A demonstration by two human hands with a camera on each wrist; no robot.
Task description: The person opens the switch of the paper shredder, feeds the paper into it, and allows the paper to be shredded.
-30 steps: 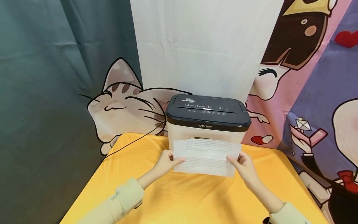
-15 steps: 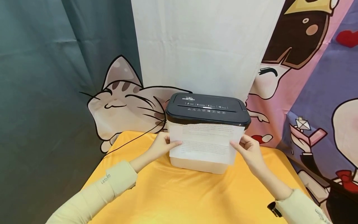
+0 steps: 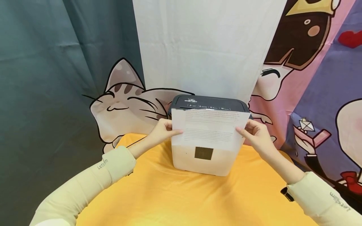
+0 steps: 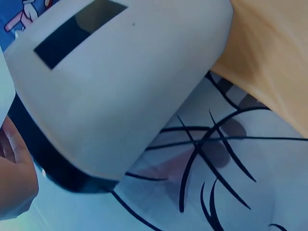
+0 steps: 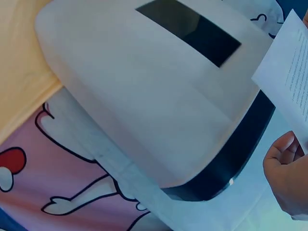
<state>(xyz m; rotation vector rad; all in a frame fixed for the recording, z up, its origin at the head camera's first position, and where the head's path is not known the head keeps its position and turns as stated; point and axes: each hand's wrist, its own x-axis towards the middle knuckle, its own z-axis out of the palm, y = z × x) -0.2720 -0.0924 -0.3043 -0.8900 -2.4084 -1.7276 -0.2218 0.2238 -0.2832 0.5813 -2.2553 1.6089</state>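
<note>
A printed sheet of paper is stretched between both hands in the head view. My left hand pinches its left edge, thumb in front. On the opposite edge my right hand pinches it likewise. Behind the sheet stands a paper shredder with a white bin and a dark lid. The paper's top edge overlaps the lid near the slot and hides the lid's front. In the right wrist view the sheet and right hand show beside the bin; the left wrist view catches part of the left hand.
Yellow cloth covers the table under the shredder. A thin black cord runs off to the left. Close behind hangs a printed curtain with a cartoon cat; another cartoon curtain borders the right side.
Both hands have raised the sheet from in front of the bin up to the lid. The bin's dark window, covered half a second ago, now shows below the paper.
</note>
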